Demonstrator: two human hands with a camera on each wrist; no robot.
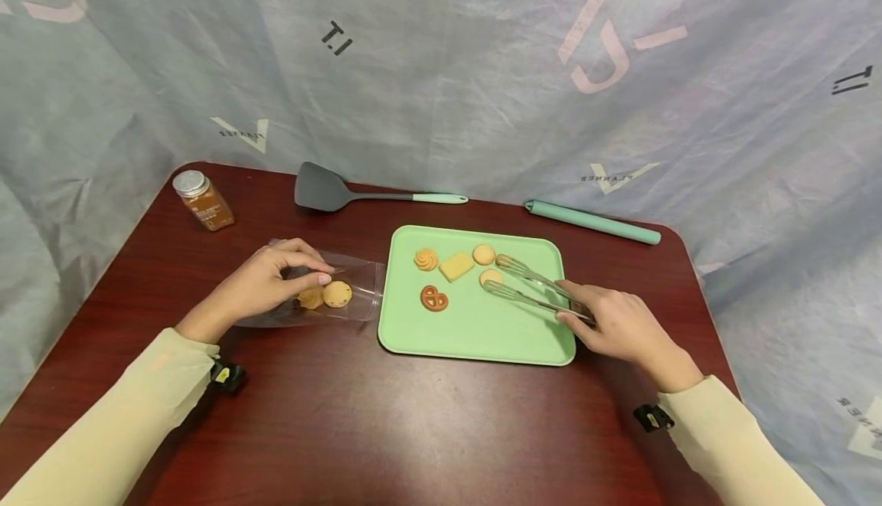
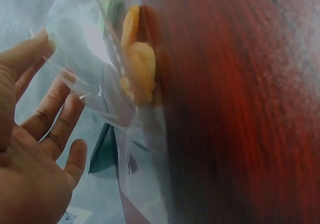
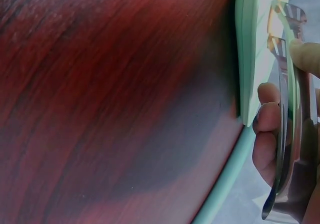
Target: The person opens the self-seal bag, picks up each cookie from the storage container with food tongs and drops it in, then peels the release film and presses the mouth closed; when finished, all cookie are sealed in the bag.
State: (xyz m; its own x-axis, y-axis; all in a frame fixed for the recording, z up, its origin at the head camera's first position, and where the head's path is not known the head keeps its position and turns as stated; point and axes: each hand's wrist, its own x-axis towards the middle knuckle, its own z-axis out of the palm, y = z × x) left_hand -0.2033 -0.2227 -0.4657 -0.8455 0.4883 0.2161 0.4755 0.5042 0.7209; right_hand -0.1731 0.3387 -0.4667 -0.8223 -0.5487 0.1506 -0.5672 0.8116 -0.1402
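My left hand (image 1: 279,276) pinches the upper film of a clear zip bag (image 1: 361,280) between thumb and forefinger, lifting it; the other fingers are spread in the left wrist view. Inside the bag lie a round speckled cookie (image 1: 338,294) and a golden cookie (image 1: 311,298). My right hand (image 1: 616,322) grips metal tongs (image 1: 534,300), whose slotted tips are spread over a green tray (image 1: 475,341). A round cookie (image 1: 491,278) lies between the tips. Another round cookie (image 1: 484,254), a rectangular biscuit (image 1: 457,266), a swirl cookie (image 1: 426,259) and a pretzel (image 1: 434,298) also lie on the tray.
A spice jar (image 1: 204,200) with a silver lid stands at the table's far left. Along the back edge lie a grey spatula (image 1: 324,188) with a pale green handle and a teal rod (image 1: 592,221). Grey printed cloth (image 1: 441,70) hangs behind the table.
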